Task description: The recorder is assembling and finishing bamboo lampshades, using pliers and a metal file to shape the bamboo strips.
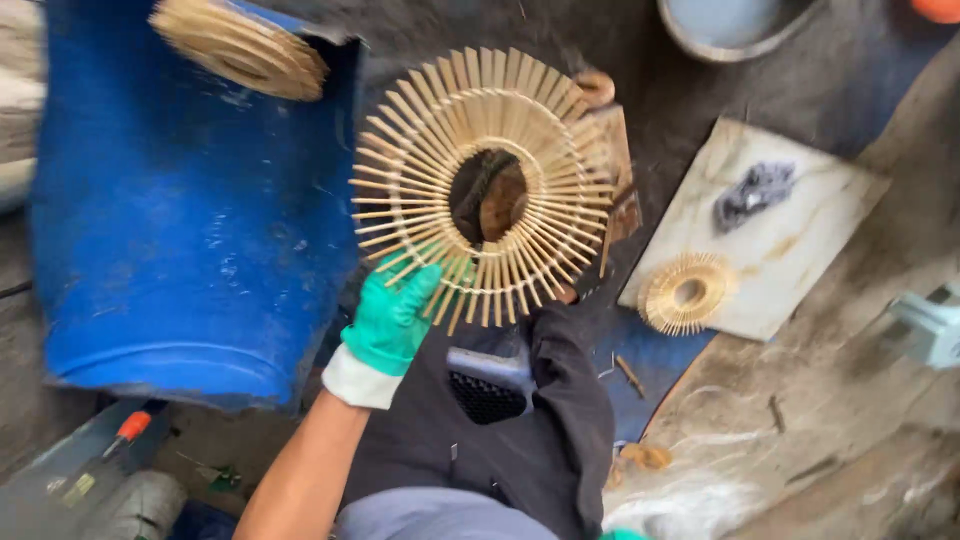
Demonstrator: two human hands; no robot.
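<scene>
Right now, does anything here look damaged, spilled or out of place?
The blue drum lies on its side, with a bamboo ring perched on its edge. Loose debris litters the floor. The large ring in the gloved left hand looks intact.

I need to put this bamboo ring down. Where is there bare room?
The white board has bare surface between the grey rag and the small bamboo ring. The blue barrel side is bare below its ring. Crowded around the left hand.

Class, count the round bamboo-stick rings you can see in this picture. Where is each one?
3: one large ring gripped by the gloved left hand, one on the blue barrel at top left, one small on the pale board. More may be hidden.
</scene>
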